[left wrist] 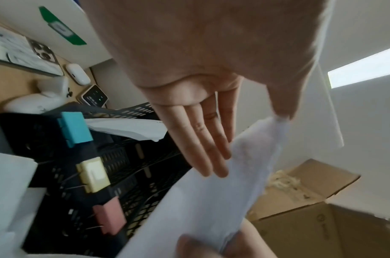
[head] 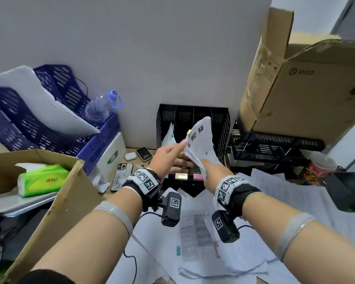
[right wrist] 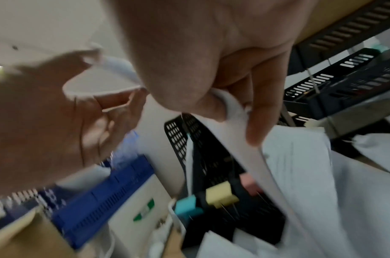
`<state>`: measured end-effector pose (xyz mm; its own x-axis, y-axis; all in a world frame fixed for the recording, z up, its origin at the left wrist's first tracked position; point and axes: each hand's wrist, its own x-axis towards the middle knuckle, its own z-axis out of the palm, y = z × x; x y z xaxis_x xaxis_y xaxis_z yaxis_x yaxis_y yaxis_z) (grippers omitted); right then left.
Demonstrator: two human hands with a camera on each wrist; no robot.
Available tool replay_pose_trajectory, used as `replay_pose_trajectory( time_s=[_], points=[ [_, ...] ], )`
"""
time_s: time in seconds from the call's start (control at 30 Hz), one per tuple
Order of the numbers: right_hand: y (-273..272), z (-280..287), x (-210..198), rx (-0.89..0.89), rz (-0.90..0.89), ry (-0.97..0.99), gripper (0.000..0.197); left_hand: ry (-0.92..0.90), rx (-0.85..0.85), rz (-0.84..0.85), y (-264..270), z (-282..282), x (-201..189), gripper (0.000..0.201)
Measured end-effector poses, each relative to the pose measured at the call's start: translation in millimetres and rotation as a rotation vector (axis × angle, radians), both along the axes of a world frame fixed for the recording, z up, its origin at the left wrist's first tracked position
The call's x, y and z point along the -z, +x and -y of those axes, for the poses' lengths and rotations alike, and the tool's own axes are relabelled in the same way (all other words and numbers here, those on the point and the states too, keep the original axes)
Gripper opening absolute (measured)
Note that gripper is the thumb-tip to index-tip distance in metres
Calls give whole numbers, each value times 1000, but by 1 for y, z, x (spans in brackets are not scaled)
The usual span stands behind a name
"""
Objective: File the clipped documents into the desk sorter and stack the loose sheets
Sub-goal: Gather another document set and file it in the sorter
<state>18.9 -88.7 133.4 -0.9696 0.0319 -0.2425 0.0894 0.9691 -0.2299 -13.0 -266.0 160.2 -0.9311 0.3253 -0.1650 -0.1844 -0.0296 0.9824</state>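
A white sheaf of printed documents with a small yellow binder clip (head: pixel 200 140) is raised above the black mesh desk sorter (head: pixel 223 124). The right hand (head: pixel 212 171) grasps its lower edge between thumb and fingers, while the left hand (head: pixel 168 154) pinches its upper left edge with thumb against straight fingers. Loose white printed sheets (head: pixel 291 193) lie scattered over the wooden desk (head: pixel 131 151), against a plain pale wall (head: pixel 152 48); a brown cardboard box (head: pixel 307 91) stands to the right.

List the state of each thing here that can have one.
Clipped document: held up over the sorter, yellow clip at its top.
Sorter: upright, one document in its left slot.
Left hand: pinching the document's edge.
Right hand: gripping its lower end.
Pico box: flaps open.
Bottle: capped.
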Motion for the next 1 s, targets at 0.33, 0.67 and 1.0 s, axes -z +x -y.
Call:
replay_pose_trajectory(
  time_s=[0.33,0.67,1.0],
  points=[
    [-66,-15,-38,185,-50,-708,42,-404,-56,111,-38,3,61,23],
    [-130,-12,-6,277,-28,-810,32,-448,-96,151,-67,-11,97,45],
    [-153,0,27,216,-54,-696,21,-323,-171,211,-70,-12,111,16]
  ],
)
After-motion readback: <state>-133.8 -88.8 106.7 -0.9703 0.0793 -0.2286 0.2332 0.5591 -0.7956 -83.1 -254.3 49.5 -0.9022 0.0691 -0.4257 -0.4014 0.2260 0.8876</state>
